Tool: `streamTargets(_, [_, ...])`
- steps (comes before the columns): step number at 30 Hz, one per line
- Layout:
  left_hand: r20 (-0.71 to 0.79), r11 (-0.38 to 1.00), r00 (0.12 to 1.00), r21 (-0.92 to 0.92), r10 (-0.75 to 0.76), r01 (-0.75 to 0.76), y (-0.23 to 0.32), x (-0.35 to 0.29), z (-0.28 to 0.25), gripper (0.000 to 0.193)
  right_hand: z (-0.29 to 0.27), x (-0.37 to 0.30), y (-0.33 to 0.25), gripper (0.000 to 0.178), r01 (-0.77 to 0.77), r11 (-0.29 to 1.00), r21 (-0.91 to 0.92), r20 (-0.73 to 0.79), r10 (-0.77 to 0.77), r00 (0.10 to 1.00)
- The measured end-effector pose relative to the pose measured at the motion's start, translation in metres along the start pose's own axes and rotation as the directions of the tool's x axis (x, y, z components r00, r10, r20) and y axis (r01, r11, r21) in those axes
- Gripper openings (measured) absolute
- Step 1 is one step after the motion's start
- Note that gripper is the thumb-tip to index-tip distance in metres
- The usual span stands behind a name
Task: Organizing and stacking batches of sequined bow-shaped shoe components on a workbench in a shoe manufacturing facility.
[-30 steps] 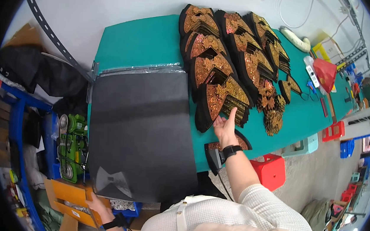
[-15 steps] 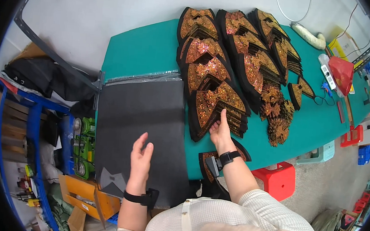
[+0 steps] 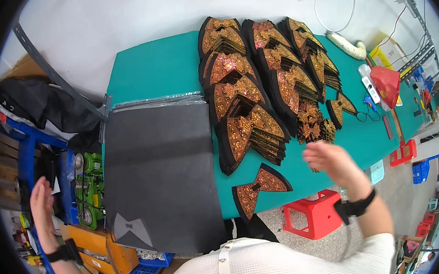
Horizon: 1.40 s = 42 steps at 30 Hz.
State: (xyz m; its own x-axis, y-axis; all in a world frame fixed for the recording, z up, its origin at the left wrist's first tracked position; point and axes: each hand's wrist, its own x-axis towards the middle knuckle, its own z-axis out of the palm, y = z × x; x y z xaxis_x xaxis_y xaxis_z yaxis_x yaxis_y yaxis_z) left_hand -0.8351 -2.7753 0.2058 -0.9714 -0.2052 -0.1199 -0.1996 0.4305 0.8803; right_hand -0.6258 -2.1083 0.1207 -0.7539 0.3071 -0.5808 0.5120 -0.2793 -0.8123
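Observation:
My left hand [image 3: 42,208] hangs in the air beyond the left side of the table, empty, with its fingers stretched out. My right hand [image 3: 333,164], a little blurred, is raised over the table's front edge at the right; its fingers are extended and hold nothing. Nearest to it lies a pile of small glittering bow pieces [image 3: 310,124], partly hidden behind the hand. One orange-and-black patterned bow-shaped piece [image 3: 278,181] lies alone near the front edge. Behind it, overlapping stacks of similar bow-shaped pieces [image 3: 238,133] run back in rows.
A large black sheet [image 3: 157,168] covers the table's left part, with a grey bow shape [image 3: 131,229] near its front corner. Scissors, a power strip [image 3: 369,84] and a red bag [image 3: 386,85] are at the right. A red stool [image 3: 316,217] stands in front; green machines [image 3: 89,188] stand left.
Both hands have moved apart: the left away from the black sheet to the left, the right off the front stack to the right. The single bow piece now shows fully.

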Motion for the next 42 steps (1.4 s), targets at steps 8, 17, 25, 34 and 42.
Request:
streamTargets(8, [0.584, 0.982, 0.792, -0.153, 0.181, -0.111, 0.059, 0.013, 0.262, 0.043, -0.054, 0.064, -0.02, 0.068, -0.045, 0.983, -0.179, -0.077, 0.032, 0.997])
streamTargets(17, [0.827, 0.937, 0.537, -0.037, -0.167, 0.348, 0.004, -0.064, 0.472, 0.081, -0.045, 0.209, 0.074, 0.084, -0.143, 0.973, -0.181, 0.125, 0.166, 0.978])
streamTargets(25, [0.826, 0.847, 0.496, -0.044, -0.268, 0.53, -0.026, -0.068, 0.5, 0.066, -0.025, 0.207, 0.055, 0.077, -0.284, 0.956, -0.074, 0.327, 0.292, 0.899])
streamTargets(34, [0.827, 0.841, 0.454, 0.042, -0.332, 0.539, -0.028, -0.055, 0.505, 0.074, -0.015, 0.208, 0.052, 0.089, -0.33, 0.943, -0.04, 0.238, 0.329, 0.914])
streamTargets(42, [0.888, 0.782, 0.364, -0.008, -0.28, 0.623, -0.04, -0.047, 0.513, 0.069, -0.007, 0.21, 0.066, 0.079, -0.326, 0.94, 0.103, 0.261, 0.29, 0.921])
